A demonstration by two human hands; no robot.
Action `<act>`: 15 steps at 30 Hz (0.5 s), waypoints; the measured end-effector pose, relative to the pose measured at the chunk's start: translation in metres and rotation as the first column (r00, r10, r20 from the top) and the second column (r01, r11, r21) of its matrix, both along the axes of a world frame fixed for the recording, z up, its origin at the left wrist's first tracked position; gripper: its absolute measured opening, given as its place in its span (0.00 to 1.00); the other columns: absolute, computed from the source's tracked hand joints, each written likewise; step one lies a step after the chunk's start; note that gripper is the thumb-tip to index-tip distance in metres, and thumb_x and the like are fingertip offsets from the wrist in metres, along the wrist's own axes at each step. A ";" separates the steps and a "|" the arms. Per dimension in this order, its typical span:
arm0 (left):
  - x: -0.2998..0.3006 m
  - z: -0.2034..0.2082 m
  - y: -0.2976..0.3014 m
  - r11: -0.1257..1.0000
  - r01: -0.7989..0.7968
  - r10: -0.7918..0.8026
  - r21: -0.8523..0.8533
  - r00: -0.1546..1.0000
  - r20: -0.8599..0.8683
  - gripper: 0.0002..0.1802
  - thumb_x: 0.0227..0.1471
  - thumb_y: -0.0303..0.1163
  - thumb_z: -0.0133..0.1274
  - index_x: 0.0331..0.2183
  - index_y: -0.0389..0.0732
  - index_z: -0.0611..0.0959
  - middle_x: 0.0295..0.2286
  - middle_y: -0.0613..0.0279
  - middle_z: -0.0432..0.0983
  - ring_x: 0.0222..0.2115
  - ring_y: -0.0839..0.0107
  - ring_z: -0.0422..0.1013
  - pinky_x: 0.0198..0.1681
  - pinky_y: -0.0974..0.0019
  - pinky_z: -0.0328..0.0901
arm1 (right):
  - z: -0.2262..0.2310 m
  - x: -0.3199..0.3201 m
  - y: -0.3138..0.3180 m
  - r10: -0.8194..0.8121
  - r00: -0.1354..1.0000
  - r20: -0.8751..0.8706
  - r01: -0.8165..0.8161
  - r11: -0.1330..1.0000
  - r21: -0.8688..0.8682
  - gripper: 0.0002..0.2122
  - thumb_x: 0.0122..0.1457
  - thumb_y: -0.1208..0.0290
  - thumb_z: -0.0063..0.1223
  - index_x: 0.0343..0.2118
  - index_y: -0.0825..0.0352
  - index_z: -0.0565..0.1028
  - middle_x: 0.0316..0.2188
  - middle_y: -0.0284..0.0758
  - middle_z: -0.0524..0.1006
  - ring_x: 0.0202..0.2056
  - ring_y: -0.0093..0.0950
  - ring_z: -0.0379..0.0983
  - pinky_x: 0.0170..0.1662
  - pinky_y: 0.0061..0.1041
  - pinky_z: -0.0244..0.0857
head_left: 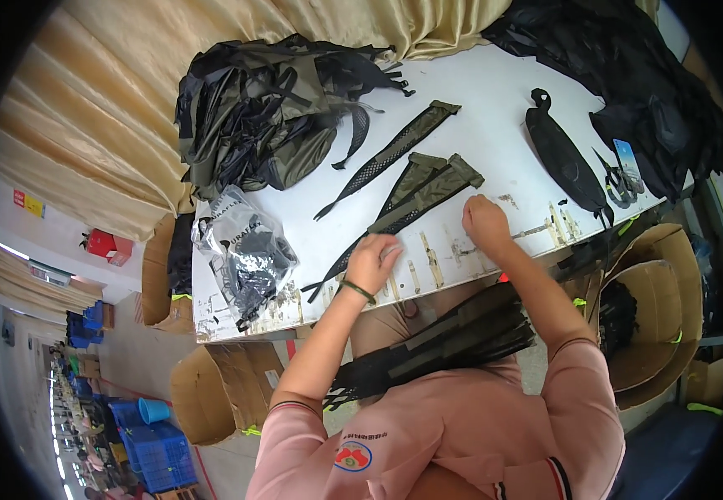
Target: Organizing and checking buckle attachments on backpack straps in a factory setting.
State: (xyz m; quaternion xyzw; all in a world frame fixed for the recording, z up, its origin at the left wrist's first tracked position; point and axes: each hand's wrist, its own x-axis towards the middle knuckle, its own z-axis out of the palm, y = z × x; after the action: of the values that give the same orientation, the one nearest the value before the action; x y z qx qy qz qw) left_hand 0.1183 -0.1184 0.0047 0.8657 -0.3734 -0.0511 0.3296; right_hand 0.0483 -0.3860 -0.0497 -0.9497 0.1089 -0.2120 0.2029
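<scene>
My left hand point(371, 265) is over the near part of the white table, its fingers curled beside a camouflage strap point(425, 202) with a tapering dark end. Whatever those fingers hold, if anything, is hidden. Close to the wide end of that strap, my right hand point(486, 223) forms a fist, its contents out of sight. A second camouflage strap point(412, 173) lies partly under the first. Farther back is a separate mesh strap point(395, 146). Across my lap rests a bundle of dark straps point(445, 337).
Olive-black backpacks point(261, 108) are heaped at the back left, behind a clear plastic bag point(249, 246). A long black pouch point(563, 154), scissors point(618, 190) and black fabric point(628, 75) occupy the right side. Cardboard boxes point(660, 312) stand by both near corners.
</scene>
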 end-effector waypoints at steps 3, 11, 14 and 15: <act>0.005 0.001 -0.038 0.997 0.014 0.009 -0.080 0.957 0.289 0.18 0.46 0.35 0.57 0.40 0.41 0.78 0.40 0.54 0.75 0.42 0.57 0.70 0.49 0.56 0.60 | 0.016 -0.002 0.002 -0.036 0.988 0.147 0.044 0.998 -0.046 0.07 0.48 0.76 0.54 0.31 0.68 0.69 0.32 0.42 0.72 0.36 0.40 0.70 0.39 0.33 0.66; 0.037 -0.067 -0.055 0.991 -0.122 0.129 -0.057 0.981 0.143 0.16 0.41 0.24 0.55 0.38 0.41 0.80 0.39 0.54 0.76 0.44 0.55 0.69 0.53 0.55 0.58 | 0.014 0.020 -0.023 -0.074 0.960 0.270 0.067 0.997 0.035 0.14 0.47 0.71 0.58 0.38 0.64 0.71 0.36 0.39 0.71 0.40 0.38 0.68 0.42 0.35 0.63; 0.033 -0.071 -0.030 0.986 -0.032 0.076 -0.164 0.959 0.271 0.11 0.41 0.22 0.54 0.32 0.41 0.82 0.37 0.55 0.77 0.43 0.56 0.70 0.52 0.55 0.59 | 0.012 0.023 -0.005 -0.063 0.979 0.196 0.086 0.990 -0.111 0.13 0.48 0.68 0.58 0.37 0.63 0.71 0.35 0.38 0.71 0.39 0.37 0.68 0.42 0.37 0.62; 0.026 -0.066 -0.029 0.982 -0.033 0.089 -0.187 0.950 0.299 0.09 0.40 0.21 0.54 0.29 0.41 0.82 0.36 0.55 0.78 0.41 0.56 0.71 0.50 0.57 0.62 | 0.005 0.025 -0.004 -0.094 0.993 0.065 0.105 0.978 -0.178 0.12 0.48 0.67 0.57 0.36 0.63 0.71 0.33 0.38 0.72 0.39 0.36 0.69 0.41 0.37 0.61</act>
State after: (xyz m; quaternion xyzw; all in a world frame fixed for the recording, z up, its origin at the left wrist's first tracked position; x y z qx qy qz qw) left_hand 0.1447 -0.1470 -0.0617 0.8411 -0.3959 0.1278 0.3456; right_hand 0.0734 -0.3899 -0.0445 -0.9513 0.1308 -0.2577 0.1076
